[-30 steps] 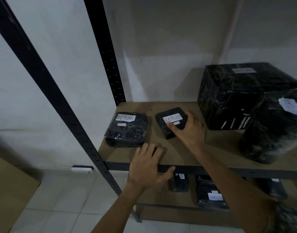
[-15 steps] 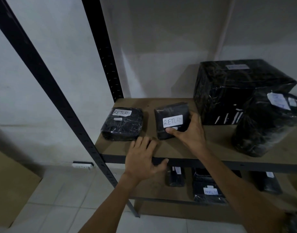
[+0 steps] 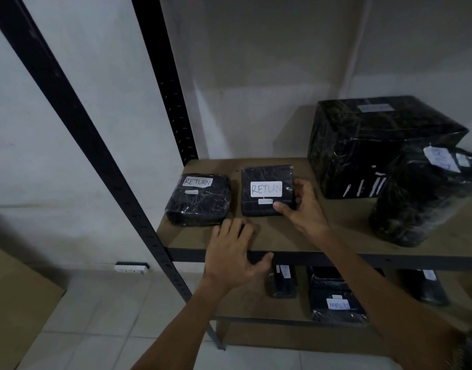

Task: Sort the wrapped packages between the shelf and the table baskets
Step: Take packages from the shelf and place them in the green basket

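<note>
Head view: my right fingers [image 3: 301, 184] curl over the right edge of the small black package [image 3: 261, 177] and the thumb presses its lower front, so the right hand [image 3: 308, 209] grips it. A second ago that package lay flat on the shelf board [image 3: 341, 236]. Now it is tipped up with its lower edge at the board, and its RETURN label faces me squarely. My left hand [image 3: 233, 259] stays where it was, fingers straight on the board, thumb under the front rail, holding nothing. Just left of the held package lies the second RETURN package [image 3: 200, 202], unmoved. To the right sit the large wrapped box [image 3: 376, 145] and a bagged bundle [image 3: 421, 204], apart from both hands.
</note>
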Available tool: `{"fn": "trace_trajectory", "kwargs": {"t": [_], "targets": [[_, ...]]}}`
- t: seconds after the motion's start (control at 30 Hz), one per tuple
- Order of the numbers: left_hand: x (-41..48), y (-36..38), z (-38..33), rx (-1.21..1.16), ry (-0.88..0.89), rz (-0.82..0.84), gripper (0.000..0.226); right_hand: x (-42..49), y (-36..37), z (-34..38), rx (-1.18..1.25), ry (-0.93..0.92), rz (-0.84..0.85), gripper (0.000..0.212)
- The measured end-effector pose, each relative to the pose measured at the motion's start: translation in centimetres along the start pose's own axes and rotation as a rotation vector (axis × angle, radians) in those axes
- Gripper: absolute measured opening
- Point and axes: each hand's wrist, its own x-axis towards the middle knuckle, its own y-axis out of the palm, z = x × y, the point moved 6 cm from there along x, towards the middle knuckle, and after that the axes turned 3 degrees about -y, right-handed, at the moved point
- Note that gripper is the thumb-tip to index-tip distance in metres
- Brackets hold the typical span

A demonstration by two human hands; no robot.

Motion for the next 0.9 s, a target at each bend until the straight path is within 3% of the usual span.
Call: {"fn": "trace_trajectory", "kwargs": {"t": [0.47,0.9], "targets": [[-0.1,0.4,0.3,-0.018,0.042,-0.086,0.053,-0.2,0.0,0.2,-0.022,-0.009,-0.027,0.076],[-2.2,0.4,-0.1,-0.075,-0.210,0.066,0.049,-6.1,-1.7,0.7,0.033,0.070,-0.023,0.080]]}}
